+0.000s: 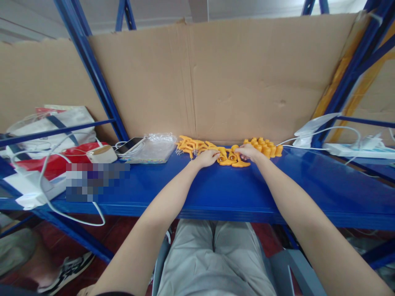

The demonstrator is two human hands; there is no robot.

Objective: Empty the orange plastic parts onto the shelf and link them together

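Observation:
On the blue shelf board, my left hand [209,158] has its fingers closed at an orange plastic piece [221,152]. Close by on the right, my right hand [249,152] curls its fingers at another orange piece [235,148]; the exact contact is too small to see. Between and below the hands lie several orange pieces with round hollow ends, one of them a curved piece [241,164]. Behind my left hand is a heap of branched orange pieces [191,144] with small metal chains. Rows of upright orange cup-like pieces [266,146] stand beyond my right hand.
Left of the heap are a clear plastic bag [157,149] and a phone [132,145]. White chargers and cables [32,185] crowd the left end. Cardboard [247,78] closes off the back, between blue posts. Another person's leg and shoe [69,269] show at lower left.

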